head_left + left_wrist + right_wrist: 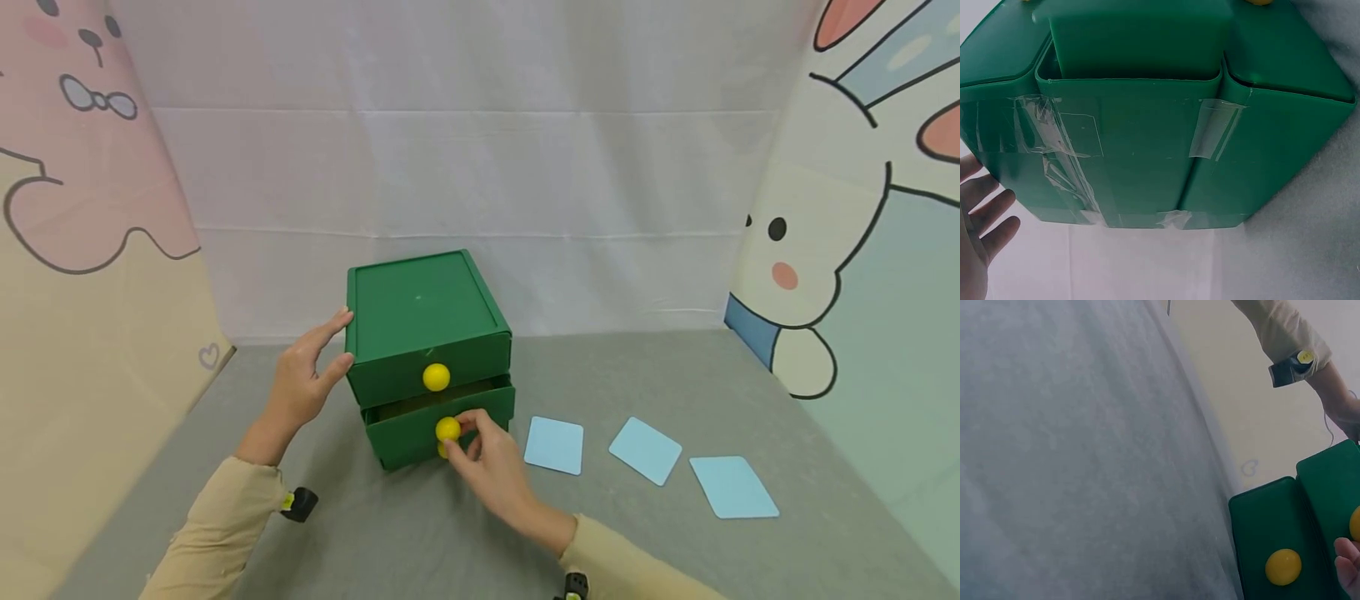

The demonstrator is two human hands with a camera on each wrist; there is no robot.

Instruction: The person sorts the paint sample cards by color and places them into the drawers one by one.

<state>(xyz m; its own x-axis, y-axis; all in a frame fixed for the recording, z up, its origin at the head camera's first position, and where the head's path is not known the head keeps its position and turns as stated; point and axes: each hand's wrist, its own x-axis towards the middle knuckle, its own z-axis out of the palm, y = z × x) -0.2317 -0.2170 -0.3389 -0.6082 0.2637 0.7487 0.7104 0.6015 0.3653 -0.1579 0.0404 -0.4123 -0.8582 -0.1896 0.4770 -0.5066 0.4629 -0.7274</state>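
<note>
A green drawer cabinet [420,304] stands on the grey cloth, with round yellow knobs on its stacked drawers. Its middle drawer [405,437] juts forward, showing a dark gap behind its front; in the left wrist view, this pulled-out drawer [1138,44] projects past its neighbours. Thumb and fingers of my right hand [495,467] pinch that drawer's yellow knob [447,428]. A lower knob [1283,567] shows fully in the right wrist view. Against the cabinet's left side rests my left hand [303,375], fingers extended; the left wrist view shows these fingers [988,209] spread.
Three light-blue cards lie right of the cabinet: one card [554,446] nearest it, a tilted card [646,451], and another card [735,487] farthest right. Behind the cabinet hangs a white cloth [465,175]. Clear tape [1066,153] crosses the cabinet's side.
</note>
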